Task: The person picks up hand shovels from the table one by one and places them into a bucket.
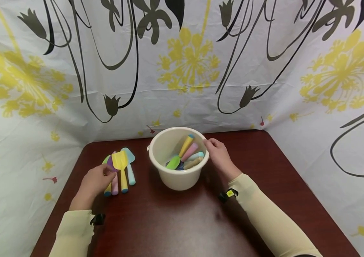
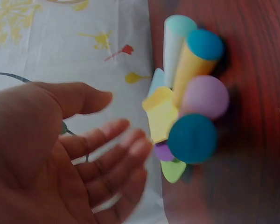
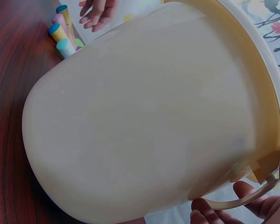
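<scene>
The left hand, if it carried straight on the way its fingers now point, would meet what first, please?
Most likely the bundle of toy tools lying on the table: the left hand is open, fingertips aimed at the handles. In the left wrist view a small gap seems to remain, though blur leaves the depth unsure.

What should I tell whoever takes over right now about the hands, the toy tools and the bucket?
Left hand: open, fingers relaxed, at the pile of toy tools on the table, nothing gripped.
Right hand: grip on the rim of the cream bucket, steadying it.
Done: several toy tools already lie in the bucket.
Left: about four in the pile outside, likely to go in next.
</scene>
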Tool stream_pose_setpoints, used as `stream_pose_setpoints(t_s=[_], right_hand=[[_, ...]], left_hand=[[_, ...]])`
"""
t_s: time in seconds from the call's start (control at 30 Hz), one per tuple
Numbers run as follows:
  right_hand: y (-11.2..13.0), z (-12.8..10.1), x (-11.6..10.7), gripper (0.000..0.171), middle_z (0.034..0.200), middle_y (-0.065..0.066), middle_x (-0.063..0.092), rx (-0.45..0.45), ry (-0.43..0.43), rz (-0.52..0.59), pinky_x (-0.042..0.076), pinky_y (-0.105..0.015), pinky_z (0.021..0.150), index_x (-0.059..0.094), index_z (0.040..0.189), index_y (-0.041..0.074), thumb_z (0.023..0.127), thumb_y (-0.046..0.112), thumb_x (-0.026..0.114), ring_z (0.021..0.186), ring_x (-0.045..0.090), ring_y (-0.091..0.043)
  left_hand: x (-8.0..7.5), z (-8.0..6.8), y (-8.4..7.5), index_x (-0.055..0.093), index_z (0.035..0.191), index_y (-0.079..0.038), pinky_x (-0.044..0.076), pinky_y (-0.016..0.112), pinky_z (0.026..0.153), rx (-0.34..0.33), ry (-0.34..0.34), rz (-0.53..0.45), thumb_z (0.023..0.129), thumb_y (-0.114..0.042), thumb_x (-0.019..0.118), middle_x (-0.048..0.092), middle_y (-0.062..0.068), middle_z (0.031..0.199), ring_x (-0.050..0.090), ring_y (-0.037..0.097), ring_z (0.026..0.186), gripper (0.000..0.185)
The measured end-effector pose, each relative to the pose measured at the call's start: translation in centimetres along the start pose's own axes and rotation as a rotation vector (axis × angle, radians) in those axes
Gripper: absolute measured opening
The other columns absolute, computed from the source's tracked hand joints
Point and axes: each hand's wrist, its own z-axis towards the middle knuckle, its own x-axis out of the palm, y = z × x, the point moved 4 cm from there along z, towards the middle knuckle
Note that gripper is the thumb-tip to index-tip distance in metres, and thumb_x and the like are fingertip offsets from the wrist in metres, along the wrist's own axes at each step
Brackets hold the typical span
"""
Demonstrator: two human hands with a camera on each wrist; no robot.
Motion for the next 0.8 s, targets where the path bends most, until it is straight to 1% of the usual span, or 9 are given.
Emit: stream_pose_setpoints(t_s=[0.13, 0.23, 0.3, 0.4, 0.47, 0.57, 0.67, 0.73, 0.8], right_hand=[[0.0, 0.0, 0.0, 0.052, 0.1, -0.01, 0.07, 0.002, 0.002, 0.002, 0.057, -0.037, 0.082, 0.068, 0.108, 0.005, 0.112, 0.055, 0.057, 0.087, 0.066, -0.019], [-0.1, 0.1, 0.1, 0.052, 0.1, -0.01, 0.07, 0.001, 0.005, -0.003, 0.058, -0.038, 0.082, 0.068, 0.108, 0.005, 0.112, 0.055, 0.057, 0.087, 0.067, -0.019], [-0.2, 0.1, 0.1, 0.052, 0.1, -0.01, 0.07, 0.0, 0.006, -0.003, 0.058, -0.039, 0.083, 0.069, 0.109, 0.005, 0.112, 0.055, 0.057, 0.086, 0.066, -0.019], [-0.1, 0.1, 0.1, 0.051, 0.098, -0.009, 0.07, -0.003, 0.0, -0.005, 0.057, -0.04, 0.082, 0.069, 0.108, 0.005, 0.112, 0.055, 0.058, 0.085, 0.065, -0.019], [-0.1, 0.1, 0.0, 0.051, 0.097, -0.009, 0.069, -0.007, -0.005, -0.007, 0.057, -0.04, 0.081, 0.069, 0.108, 0.005, 0.112, 0.054, 0.058, 0.084, 0.065, -0.019], [-0.2, 0.2, 0.0, 0.051, 0.096, -0.009, 0.069, -0.008, -0.002, 0.0, 0.057, -0.039, 0.081, 0.069, 0.107, 0.004, 0.112, 0.054, 0.058, 0.084, 0.065, -0.019], [-0.3, 0.3, 0.0, 0.051, 0.097, -0.008, 0.069, -0.007, 0.003, 0.006, 0.058, -0.039, 0.082, 0.068, 0.107, 0.004, 0.112, 0.054, 0.058, 0.085, 0.065, -0.019], [-0.3, 0.3, 0.0, 0.051, 0.096, -0.008, 0.069, -0.008, 0.002, 0.005, 0.057, -0.038, 0.081, 0.068, 0.107, 0.004, 0.112, 0.054, 0.058, 0.084, 0.065, -0.019], [-0.3, 0.3, 0.0, 0.051, 0.095, -0.009, 0.068, -0.01, -0.002, 0.002, 0.057, -0.037, 0.079, 0.068, 0.106, 0.004, 0.112, 0.054, 0.058, 0.083, 0.064, -0.019]], left_hand=[[0.2, -0.2, 1.6, 0.059, 0.14, 0.011, 0.058, 0.056, 0.085, -0.104, 0.008, 0.041, 0.106, -0.038, 0.068, 0.069, 0.03, 0.122, 0.065, 0.037, 0.096, 0.06], [0.4, -0.4, 2.5, 0.052, 0.143, 0.014, 0.056, 0.062, 0.092, -0.162, 0.045, 0.035, 0.106, -0.042, 0.066, 0.063, 0.037, 0.131, 0.064, 0.045, 0.105, 0.069], [0.5, -0.6, 2.9, 0.046, 0.148, 0.015, 0.053, 0.067, 0.099, -0.188, 0.074, 0.018, 0.106, -0.044, 0.064, 0.058, 0.041, 0.139, 0.062, 0.05, 0.114, 0.074], [0.8, -1.0, 3.0, 0.039, 0.153, 0.017, 0.049, 0.071, 0.105, -0.203, 0.122, -0.02, 0.107, -0.049, 0.062, 0.052, 0.044, 0.146, 0.058, 0.055, 0.124, 0.084], [1.1, -1.2, 3.0, 0.035, 0.156, 0.018, 0.049, 0.071, 0.107, -0.21, 0.149, -0.047, 0.108, -0.052, 0.062, 0.049, 0.044, 0.148, 0.057, 0.055, 0.126, 0.089], [1.6, -1.4, 3.2, 0.031, 0.156, 0.019, 0.055, 0.064, 0.101, -0.219, 0.177, -0.098, 0.108, -0.049, 0.063, 0.052, 0.043, 0.143, 0.063, 0.048, 0.115, 0.09], [2.1, -1.3, 3.5, 0.031, 0.156, 0.02, 0.063, 0.051, 0.09, -0.226, 0.183, -0.171, 0.108, -0.04, 0.065, 0.054, 0.041, 0.138, 0.068, 0.037, 0.102, 0.084], [2.4, -1.2, 3.6, 0.032, 0.155, 0.02, 0.065, 0.046, 0.083, -0.226, 0.183, -0.219, 0.108, -0.033, 0.065, 0.054, 0.04, 0.136, 0.069, 0.033, 0.097, 0.078], [2.5, -1.1, 3.6, 0.034, 0.153, 0.019, 0.066, 0.043, 0.079, -0.226, 0.182, -0.25, 0.108, -0.029, 0.065, 0.053, 0.04, 0.136, 0.07, 0.032, 0.095, 0.073]])
